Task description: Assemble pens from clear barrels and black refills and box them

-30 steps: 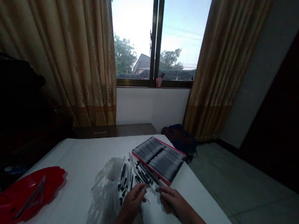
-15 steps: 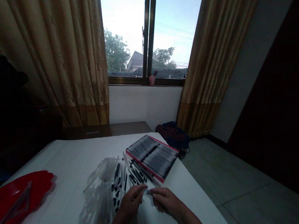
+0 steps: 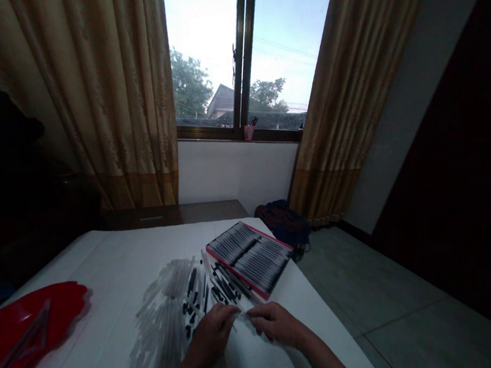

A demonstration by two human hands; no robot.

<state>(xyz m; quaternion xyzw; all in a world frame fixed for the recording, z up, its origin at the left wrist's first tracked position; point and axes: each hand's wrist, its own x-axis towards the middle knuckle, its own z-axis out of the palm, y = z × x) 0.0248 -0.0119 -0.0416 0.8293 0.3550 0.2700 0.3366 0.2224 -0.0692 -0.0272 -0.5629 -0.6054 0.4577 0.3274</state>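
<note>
My left hand [image 3: 214, 333] is closed in a pinch at the near part of the white-topped table. Facing it, my right hand [image 3: 277, 323] pinches too, its fingertips a short gap away. A thin clear pen barrel [image 3: 243, 315] spans that gap, held from both sides; its ends are hidden by my fingers. Just beyond my hands lie small black pen caps [image 3: 218, 293] and dark slim pen parts [image 3: 225, 283]. Many loose clear tubes [image 3: 165, 316] are heaped left of my left hand. Past my right hand sits a pink-edged tray [image 3: 268, 295] of pens in two rows.
A red scalloped plate [image 3: 72, 305] with a clear bent piece [image 3: 40, 331] in it stands at the left. The table's right edge drops to a tiled floor [image 3: 368, 288]. Dark cloth [image 3: 284, 221] lies beyond the far corner. A pink cup [image 3: 248, 132] stands on the windowsill.
My right hand has risen slightly, and the gap between the two hands' fingertips is a little wider, showing more of the barrel. The heaps and tray have not moved.
</note>
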